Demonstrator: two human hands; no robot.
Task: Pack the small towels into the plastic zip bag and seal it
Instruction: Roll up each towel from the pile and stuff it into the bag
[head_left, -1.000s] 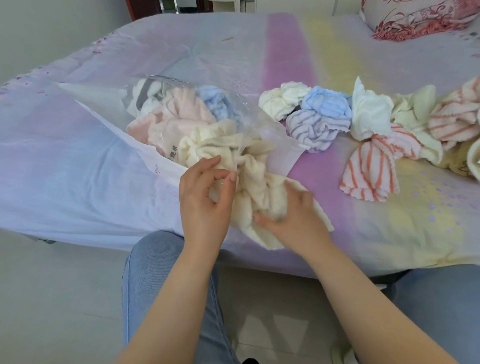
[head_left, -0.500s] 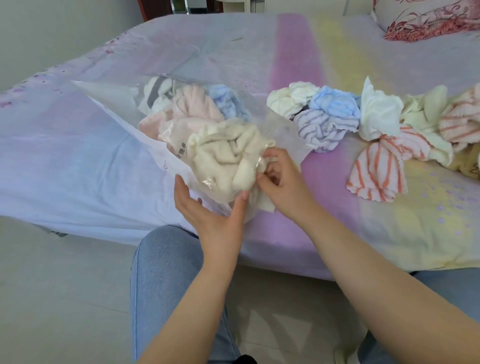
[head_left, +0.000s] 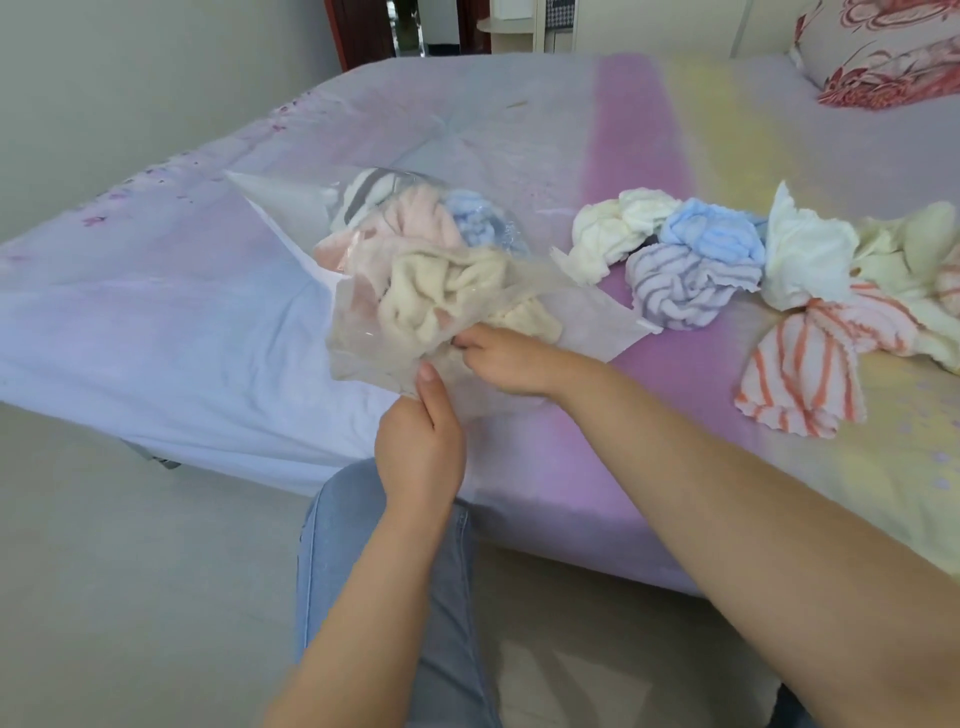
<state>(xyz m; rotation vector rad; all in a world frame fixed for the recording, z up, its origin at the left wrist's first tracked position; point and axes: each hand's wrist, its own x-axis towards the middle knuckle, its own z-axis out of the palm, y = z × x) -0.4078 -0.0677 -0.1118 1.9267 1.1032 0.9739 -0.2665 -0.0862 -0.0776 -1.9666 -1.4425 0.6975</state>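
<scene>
A clear plastic zip bag (head_left: 291, 208) lies on the bed with its mouth toward me. Inside it are a cream towel (head_left: 441, 291), a pink towel (head_left: 415, 223), a blue towel (head_left: 472, 218) and a white-and-grey one at the back. My left hand (head_left: 421, 441) pinches the near lip of the bag's mouth. My right hand (head_left: 504, 358) reaches into the mouth, fingers closed against the cream towel. To the right, loose towels lie in a row: a white towel (head_left: 613, 228), a light-blue towel (head_left: 711, 234), a purple-striped towel (head_left: 675, 286) and an orange-striped towel (head_left: 800, 374).
The bed (head_left: 156, 322) has a pastel sheet; its near edge runs just below my hands. A floral pillow (head_left: 883, 57) sits at the back right. More pale towels (head_left: 898, 254) lie at the far right. My jeans-clad knee (head_left: 374, 545) is below the bed's edge.
The cream towel went from hanging out of the mouth to lying inside the bag. My left hand shifted from under the bag to pinching its lip. My right hand pushed forward into the opening.
</scene>
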